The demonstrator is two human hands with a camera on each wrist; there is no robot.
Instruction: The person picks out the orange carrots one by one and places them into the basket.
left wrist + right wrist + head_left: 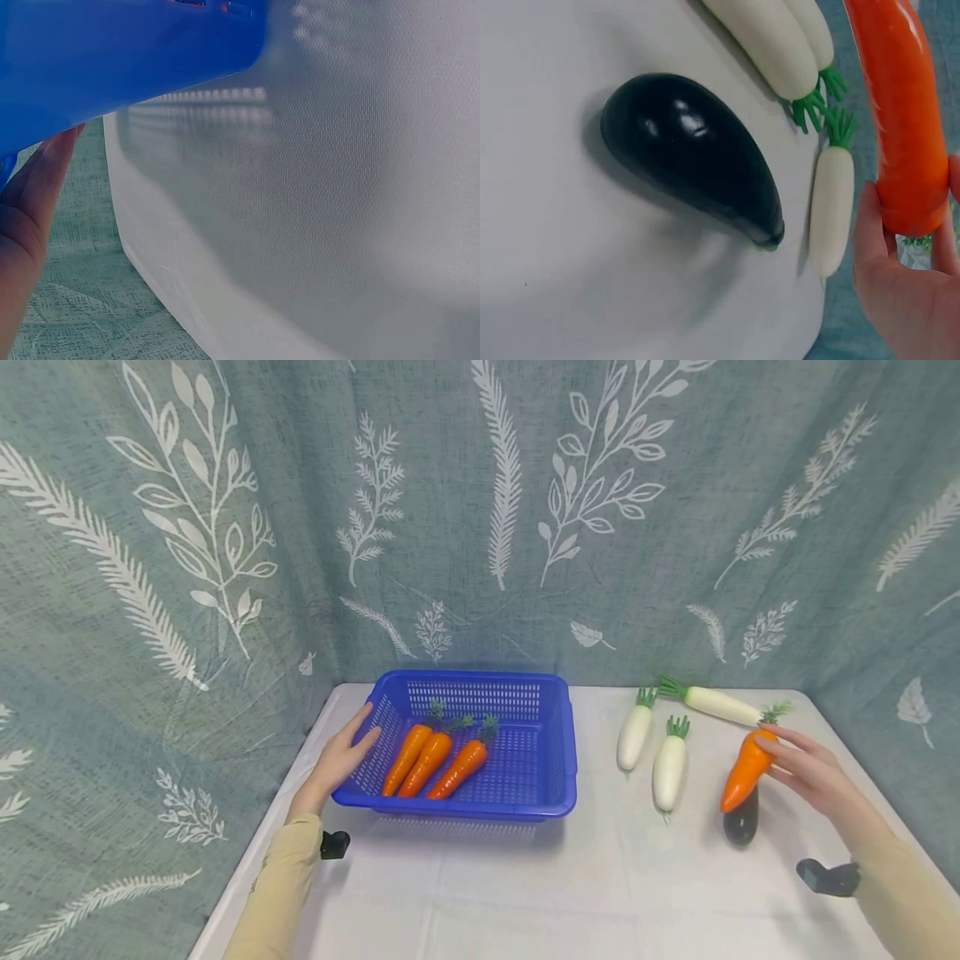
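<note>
My right hand (810, 772) grips an orange carrot (748, 768) near its leafy top, raised over a dark eggplant (741, 822). In the right wrist view the carrot (907, 112) hangs clear of the table, and the eggplant (694, 154) lies on the white surface. My left hand (337, 764) touches the left rim of a blue perforated basket (491, 808), fingers extended. Inside the basket lie three carrots (461, 768) with green tops. The left wrist view shows part of the left hand (34, 202) against the basket's wall (150, 60).
Three white radishes with green tops lie right of the basket: one radish (635, 735) at left, another radish (670, 770) nearer me, and a third radish (723, 706) behind. A patterned curtain (465, 527) stands along the back edge of the white table (525, 893).
</note>
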